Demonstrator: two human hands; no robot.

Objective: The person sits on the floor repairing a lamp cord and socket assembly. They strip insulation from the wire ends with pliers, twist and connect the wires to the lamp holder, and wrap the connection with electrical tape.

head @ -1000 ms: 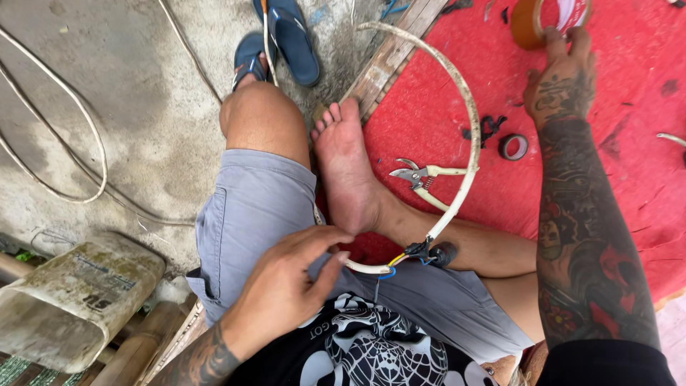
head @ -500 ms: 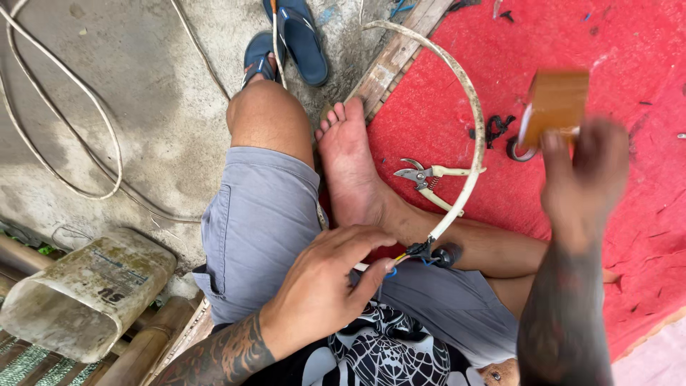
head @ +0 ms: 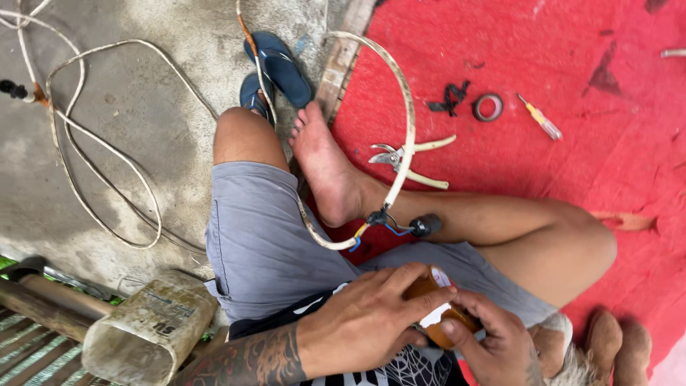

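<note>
Here, from the head camera, I see both hands low in the frame, over my lap. My left hand [head: 371, 318] wraps its fingers over the top of a brown tape roll [head: 437, 309], and my right hand [head: 493, 343] pinches the same roll from below, thumb pressed on its near edge; a white strip shows between the fingers. Just above, a whitish cable [head: 404, 121] loops over my shin, its bared blue and yellow wires meeting a small black plug [head: 425, 226]. Pliers [head: 411, 163] with pale handles lie on the red mat [head: 572, 164], with a grey tape ring [head: 488, 107] and a yellow-handled screwdriver [head: 539, 118] beyond. A dirty, pale, boxy jug [head: 150, 329] with a faded label lies at lower left.
</note>
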